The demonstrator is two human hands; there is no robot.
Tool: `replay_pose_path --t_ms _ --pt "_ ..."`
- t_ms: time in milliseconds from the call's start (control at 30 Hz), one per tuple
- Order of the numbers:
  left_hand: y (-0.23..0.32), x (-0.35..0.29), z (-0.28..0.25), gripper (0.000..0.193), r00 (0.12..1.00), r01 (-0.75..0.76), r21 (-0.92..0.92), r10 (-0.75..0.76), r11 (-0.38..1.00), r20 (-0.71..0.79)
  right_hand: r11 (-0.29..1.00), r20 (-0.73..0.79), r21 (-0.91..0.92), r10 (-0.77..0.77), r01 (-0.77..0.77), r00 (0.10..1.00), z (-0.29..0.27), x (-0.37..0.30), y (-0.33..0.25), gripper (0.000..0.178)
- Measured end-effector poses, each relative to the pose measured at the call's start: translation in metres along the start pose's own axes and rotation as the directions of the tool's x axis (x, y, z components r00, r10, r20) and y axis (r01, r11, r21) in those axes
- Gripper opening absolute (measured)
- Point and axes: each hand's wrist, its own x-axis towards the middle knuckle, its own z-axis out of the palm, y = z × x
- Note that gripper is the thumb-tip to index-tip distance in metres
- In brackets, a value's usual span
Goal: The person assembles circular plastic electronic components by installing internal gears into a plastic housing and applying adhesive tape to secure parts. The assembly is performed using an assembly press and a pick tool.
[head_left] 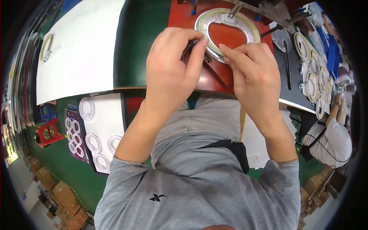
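Observation:
A white oval ring-shaped part (253,32) with a pale yellow band around it lies on a red board (220,73), close to the table's near edge. My left hand (168,57) is closed, its thumb and forefinger pinched together at the ring's left edge. Something dark shows behind those fingers, too hidden to name. Against the ring's near edge, my right hand (253,65) has its thumb and fingertips pressed together. Both hands cover part of the near rim. A metal fixture (237,7) stands over the ring's far side.
A white sheet (84,46) with one small ring (46,48) lies at left. Below it, a tray (103,126) bears several white rings. At right are a clear round dish (281,40), a dark rod (288,65) and several yellowish rings (313,86). Another person (329,142) sits at far right.

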Motion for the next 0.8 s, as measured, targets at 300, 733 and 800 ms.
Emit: replay_pose_path --t_ms 300,733,800 --pt "-0.006 0.013 0.024 0.019 0.99 0.118 0.009 -0.117 0.993 -0.081 0.999 0.062 -0.048 0.0 0.003 0.998 -0.001 -0.002 -0.002 0.03" --pt "-0.011 0.02 0.026 0.017 0.989 0.133 -0.001 -0.132 0.991 -0.069 0.996 -0.016 -0.088 0.027 -0.028 1.0 0.002 0.006 0.024 0.038" --pt "-0.013 0.021 0.026 0.017 0.991 0.111 0.026 -0.109 0.993 -0.072 0.992 -0.028 -0.117 0.052 -0.055 0.998 0.012 0.016 0.038 0.046"
